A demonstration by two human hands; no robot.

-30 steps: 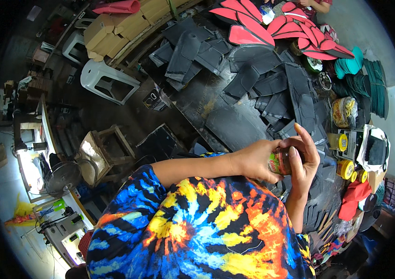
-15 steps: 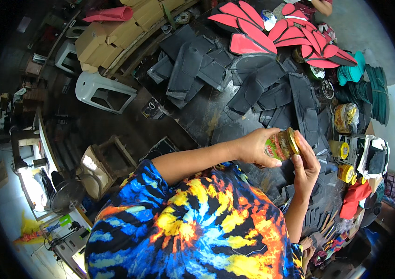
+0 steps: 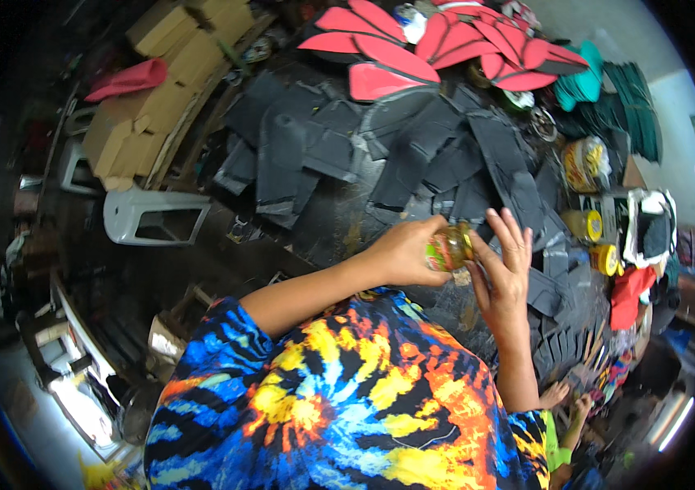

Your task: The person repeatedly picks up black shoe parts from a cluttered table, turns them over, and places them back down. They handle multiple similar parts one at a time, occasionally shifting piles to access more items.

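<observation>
My left hand is closed around a small glass jar with a red and green label, held tilted with its gold lid facing right. Beside the lid is my right hand, its fingers stretched out and apart. The thumb and index finger come right up to the lid's edge; I cannot tell whether they touch it. Below and beyond the jar, dark grey cut sheet pieces lie heaped on the black work table.
Pink petal-shaped pieces cover the table's far end. Yellow-lidded jars, a tub and a red cloth line the right side. Left are cardboard boxes and a grey stool. Another person's hand shows at lower right.
Both hands and the jar have shifted left in view, as has the whole scene. My right fingers, earlier bent around the lid, have straightened and spread.
</observation>
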